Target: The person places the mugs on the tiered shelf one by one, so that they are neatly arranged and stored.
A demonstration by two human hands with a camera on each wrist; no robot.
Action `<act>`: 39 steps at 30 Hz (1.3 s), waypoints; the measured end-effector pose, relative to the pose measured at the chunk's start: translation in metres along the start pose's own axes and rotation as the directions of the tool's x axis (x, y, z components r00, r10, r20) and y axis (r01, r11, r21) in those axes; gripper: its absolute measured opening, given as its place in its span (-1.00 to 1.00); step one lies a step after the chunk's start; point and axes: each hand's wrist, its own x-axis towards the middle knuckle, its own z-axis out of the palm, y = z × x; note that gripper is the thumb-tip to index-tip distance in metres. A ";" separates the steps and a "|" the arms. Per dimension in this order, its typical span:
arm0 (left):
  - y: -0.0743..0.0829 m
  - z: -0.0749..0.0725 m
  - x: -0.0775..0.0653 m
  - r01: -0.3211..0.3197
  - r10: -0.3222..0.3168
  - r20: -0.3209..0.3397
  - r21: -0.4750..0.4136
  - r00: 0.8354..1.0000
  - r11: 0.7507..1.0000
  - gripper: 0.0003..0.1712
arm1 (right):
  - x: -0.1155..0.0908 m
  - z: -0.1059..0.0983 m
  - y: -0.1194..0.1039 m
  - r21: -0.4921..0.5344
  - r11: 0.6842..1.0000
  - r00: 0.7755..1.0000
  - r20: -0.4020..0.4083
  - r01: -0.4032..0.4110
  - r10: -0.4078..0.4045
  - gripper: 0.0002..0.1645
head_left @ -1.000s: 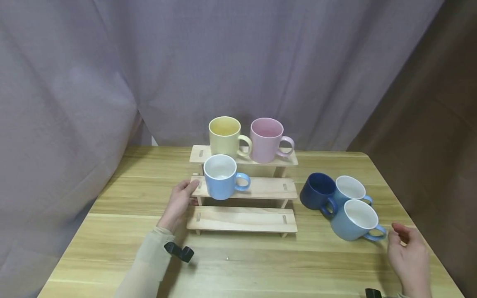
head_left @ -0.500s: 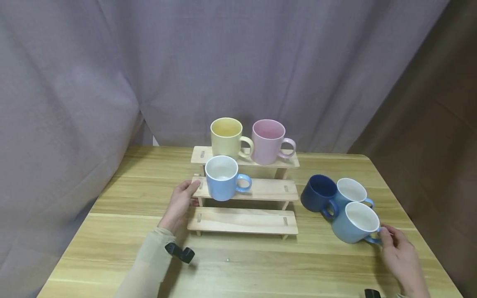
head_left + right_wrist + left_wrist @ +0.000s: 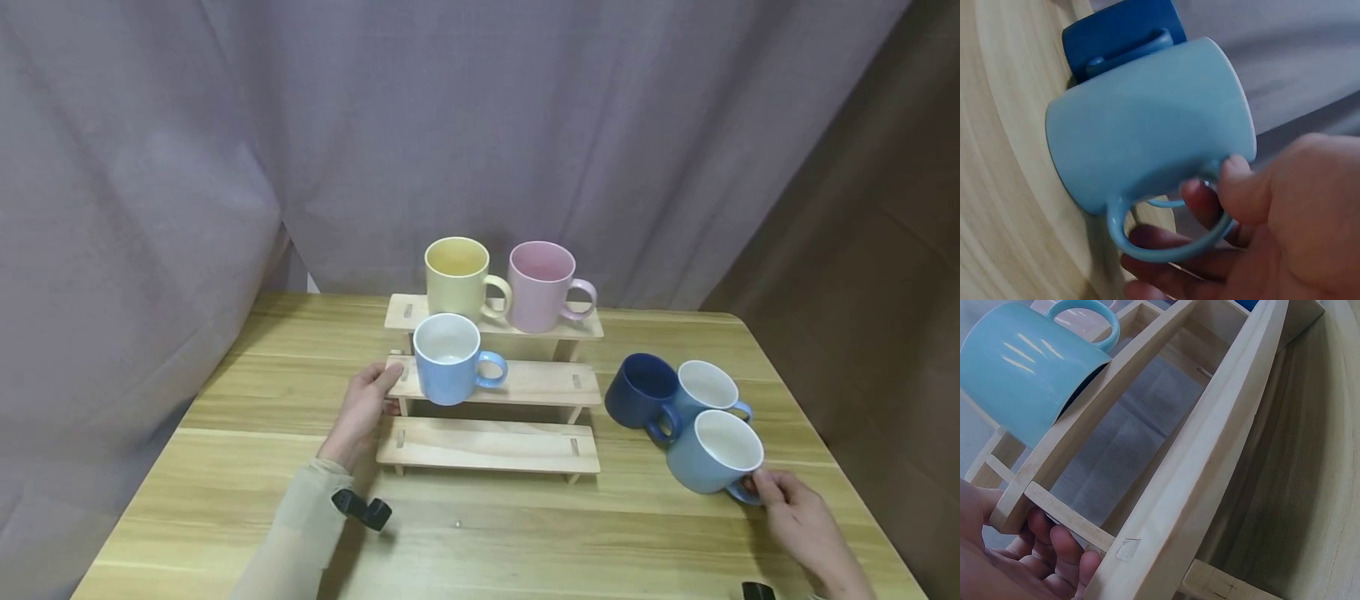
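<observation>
The right hand (image 3: 798,512) now closes its grip round the handle (image 3: 1154,255) of the front light-blue mug (image 3: 697,454), beside the navy mug (image 3: 633,396), probably securing it; the left hand (image 3: 360,412) clasps the rack (image 3: 487,444)

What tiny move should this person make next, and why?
Probably lift the nearest light blue mug gently straight up. The right grip is curled round its handle, and the dark blue mug and another light blue mug crowd close by, so going up first seems least likely to knock them.
</observation>
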 end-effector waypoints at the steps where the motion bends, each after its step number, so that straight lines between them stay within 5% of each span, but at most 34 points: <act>1: 0.000 0.000 0.000 0.000 0.000 -0.001 -0.004 1.000 1.000 -0.66 | -0.001 -0.001 0.001 -0.003 1.000 1.000 0.019 0.011 -0.011 -0.41; 9: -0.001 0.000 0.001 -0.001 0.001 0.007 -0.019 1.000 1.000 -0.64 | -0.003 -0.006 0.005 0.168 0.986 0.995 0.104 -0.015 -0.003 -0.38; 14: -0.002 0.000 0.000 0.001 0.000 0.008 -0.017 1.000 1.000 -0.66 | -0.004 -0.003 0.005 0.146 0.989 0.996 0.093 -0.028 0.014 -0.39; 26: -0.002 0.000 0.000 0.004 -0.004 0.011 0.013 1.000 1.000 -0.65 | -0.010 0.007 -0.001 0.166 0.978 0.992 -0.014 -0.124 0.128 -0.40; 34: 0.001 0.001 0.000 0.019 -0.020 0.016 0.015 1.000 1.000 -0.62 | -0.018 0.004 -0.003 0.226 0.969 0.989 -0.083 -0.103 0.125 -0.44; 39: 0.001 0.000 -0.001 0.021 -0.021 0.003 0.010 1.000 1.000 -0.64 | -0.023 -0.008 -0.010 0.173 0.984 0.991 -0.117 -0.042 0.063 -0.46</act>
